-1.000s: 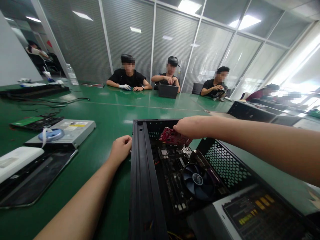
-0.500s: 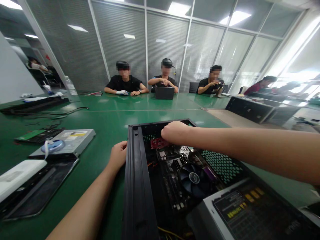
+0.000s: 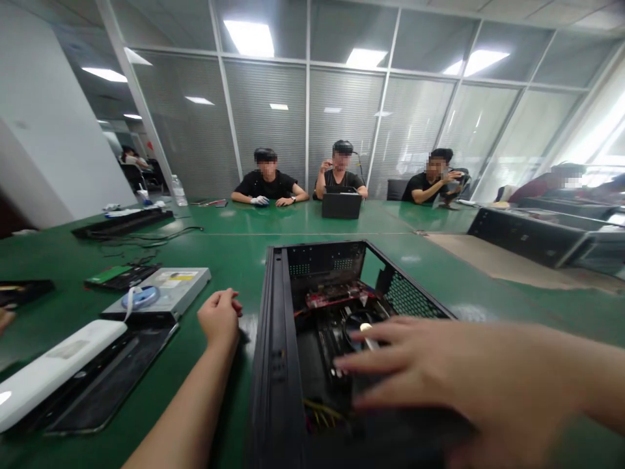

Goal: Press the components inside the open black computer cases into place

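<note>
An open black computer case (image 3: 283,365) lies in front of me with its inside facing up. My right hand (image 3: 454,371), blurred, is over its near right part, fingers spread and holding nothing. Under the fingertips shows part of a dark cooling fan (image 3: 352,326) on the board. A red circuit card (image 3: 336,296) sits deeper in, toward the far end. Yellow cables (image 3: 322,410) show near the case's left wall; the power supply is hidden behind my right hand. Left of the case, apart from it, my left hand (image 3: 219,317) has curled fingers with nothing visible in them.
To the left are a silver optical drive (image 3: 188,286) with a blue-and-white roll (image 3: 140,298) on it, a white power strip (image 3: 63,365) and a black panel (image 3: 122,391). Another case (image 3: 522,234) stands at the right. Several people sit across the green table (image 3: 234,225).
My right hand has come back from the red card at the far end toward me and opened. My left hand has left the case's side. The view has shifted.
</note>
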Motion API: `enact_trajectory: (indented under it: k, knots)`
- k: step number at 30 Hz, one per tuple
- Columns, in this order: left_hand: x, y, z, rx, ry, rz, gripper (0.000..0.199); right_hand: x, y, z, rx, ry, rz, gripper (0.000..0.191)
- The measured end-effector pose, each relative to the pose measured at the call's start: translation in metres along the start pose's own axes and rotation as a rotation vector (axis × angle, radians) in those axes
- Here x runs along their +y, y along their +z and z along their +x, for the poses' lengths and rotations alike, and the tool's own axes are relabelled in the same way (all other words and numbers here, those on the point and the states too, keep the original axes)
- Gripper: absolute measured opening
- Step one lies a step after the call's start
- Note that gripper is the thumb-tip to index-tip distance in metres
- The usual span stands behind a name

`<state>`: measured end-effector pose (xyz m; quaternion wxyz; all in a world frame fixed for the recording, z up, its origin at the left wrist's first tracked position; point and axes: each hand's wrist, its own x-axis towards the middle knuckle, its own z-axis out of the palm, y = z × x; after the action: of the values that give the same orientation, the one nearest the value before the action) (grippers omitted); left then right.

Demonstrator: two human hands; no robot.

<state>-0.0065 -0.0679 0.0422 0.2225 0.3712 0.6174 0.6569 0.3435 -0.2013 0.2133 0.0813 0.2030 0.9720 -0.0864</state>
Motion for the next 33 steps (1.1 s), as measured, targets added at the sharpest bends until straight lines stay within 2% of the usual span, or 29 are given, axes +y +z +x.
enact_trajectory:
  k: [2, 3, 5, 6, 9, 11, 13, 15, 18, 20, 23, 26, 30, 33]
  knots:
    - [-0.003, -0.010, 0.009, 0.127, -0.006, -0.035, 0.022, 0.046, -0.015, 0.038, 0.101, 0.022, -0.085, 0.087]
    - [-0.005, -0.013, 0.012, 0.153, 0.002, -0.031, 0.022, 0.070, -0.018, 0.059, 0.213, 0.112, -0.154, 0.091]
    - [-0.007, -0.018, 0.015, 0.149, 0.031, 0.002, 0.022, 0.111, -0.014, 0.100, 0.451, 0.313, -0.305, 0.077]
    - [-0.008, -0.018, 0.015, 0.123, 0.053, 0.028, 0.023, 0.125, -0.009, 0.119, 0.524, 0.374, -0.368, 0.071]
    - [-0.010, -0.014, 0.011, 0.014, 0.127, 0.121, 0.024, 0.145, 0.010, 0.154, 0.665, 0.479, -0.422, 0.061]
    - [-0.012, -0.009, 0.009, -0.071, 0.160, 0.172, 0.025, 0.150, 0.017, 0.156, 0.722, 0.518, -0.414, 0.060]
    - [-0.016, -0.005, 0.008, -0.152, 0.170, 0.204, 0.026, 0.160, 0.018, 0.141, 0.738, 0.610, -0.430, 0.062]
    - [-0.018, -0.002, 0.008, -0.217, 0.178, 0.232, 0.027, 0.181, 0.017, 0.111, 0.710, 0.822, -0.432, 0.074]
    - [-0.019, 0.002, 0.007, -0.267, 0.189, 0.261, 0.027, 0.227, 0.016, 0.053, 0.579, 1.166, -0.298, 0.099]
    - [-0.018, 0.004, 0.006, -0.287, 0.185, 0.265, 0.027, 0.255, 0.018, 0.017, 0.476, 1.235, -0.142, 0.097]
    - [-0.015, 0.005, 0.003, -0.307, 0.191, 0.276, 0.028, 0.277, 0.018, -0.017, 0.376, 1.174, 0.011, 0.084]
    - [-0.014, 0.005, 0.003, -0.311, 0.195, 0.287, 0.027, 0.275, 0.016, -0.031, 0.314, 1.109, 0.021, 0.086]
    - [-0.016, 0.005, 0.005, -0.297, 0.152, 0.271, 0.027, 0.243, 0.019, -0.045, 0.307, 0.931, -0.007, 0.090]
    - [-0.018, 0.006, 0.006, -0.288, 0.148, 0.263, 0.027, 0.195, 0.027, -0.058, 0.311, 0.780, -0.036, 0.099]
